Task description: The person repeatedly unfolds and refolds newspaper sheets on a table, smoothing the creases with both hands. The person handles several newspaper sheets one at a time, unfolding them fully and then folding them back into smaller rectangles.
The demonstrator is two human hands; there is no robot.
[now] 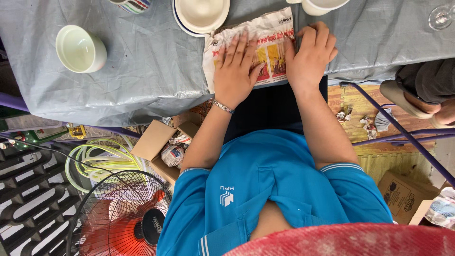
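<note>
- The left hand lies flat and open on a crumpled sheet of newspaper, with its fingers spread out.
- The right hand rests on the right side of the same newspaper. Its fingers are curled down over the paper's edge, pressing on it.
- The newspaper lies on the near edge of a table with a grey cloth, right in front of the person.
- A thin bracelet sits on the left wrist.
- Just past the newspaper stands a white bowl on a plate.
- A white cup stands far off to the left on the cloth.
- Another white cup is at the top edge, close to the right hand.
- A clear glass shows in the top right corner.
- Under the table on the left is an open cardboard box with wrapped things inside.
- Near it are a coiled yellow-green hose and a fan with a red middle.
- On the right, another person's foot in a sandal rests on the floor.
</note>
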